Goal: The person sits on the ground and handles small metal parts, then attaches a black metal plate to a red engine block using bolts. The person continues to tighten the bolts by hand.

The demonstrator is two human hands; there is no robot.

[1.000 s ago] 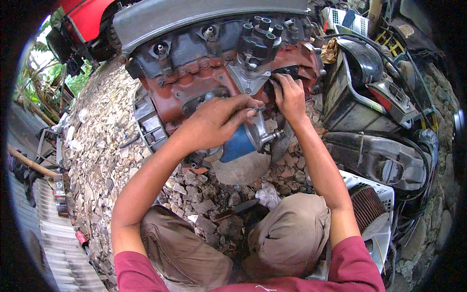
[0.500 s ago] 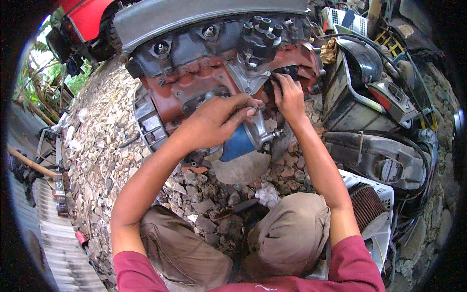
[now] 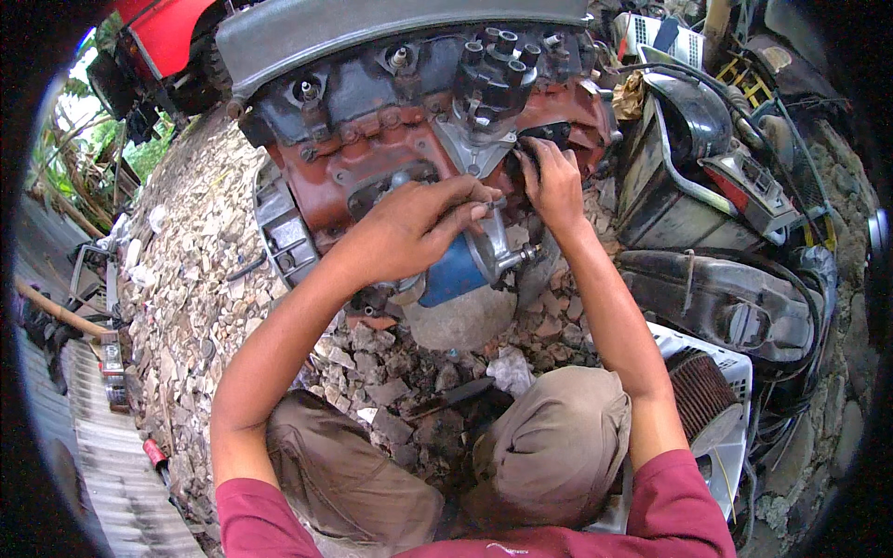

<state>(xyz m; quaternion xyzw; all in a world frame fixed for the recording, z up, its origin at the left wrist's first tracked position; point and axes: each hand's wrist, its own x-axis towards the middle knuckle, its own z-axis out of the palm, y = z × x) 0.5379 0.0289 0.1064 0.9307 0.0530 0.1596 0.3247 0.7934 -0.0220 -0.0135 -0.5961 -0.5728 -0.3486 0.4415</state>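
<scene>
Before me stands an engine with a red-brown block (image 3: 321,181) and a grey valve cover (image 3: 400,42). My left hand (image 3: 420,228) is over the block's front, thumb and forefinger pinched on a small dark metal piece (image 3: 497,204) whose kind I cannot make out. Just below it are a blue oil filter (image 3: 453,274) and a light metal housing (image 3: 502,244). My right hand (image 3: 556,184) reaches against the block, fingers curled beside a grey metal bracket (image 3: 476,153). Its fingertips are partly hidden by dark parts. Above the bracket rises a black distributor cap (image 3: 497,82).
Broken stones (image 3: 200,288) cover the ground. To the right are a black bin (image 3: 642,200) of parts, a dark metal tank (image 3: 726,302) and a white crate (image 3: 744,372) holding a ribbed brown filter (image 3: 702,389). Corrugated sheeting (image 3: 98,409) lies left, a red vehicle (image 3: 172,33) behind.
</scene>
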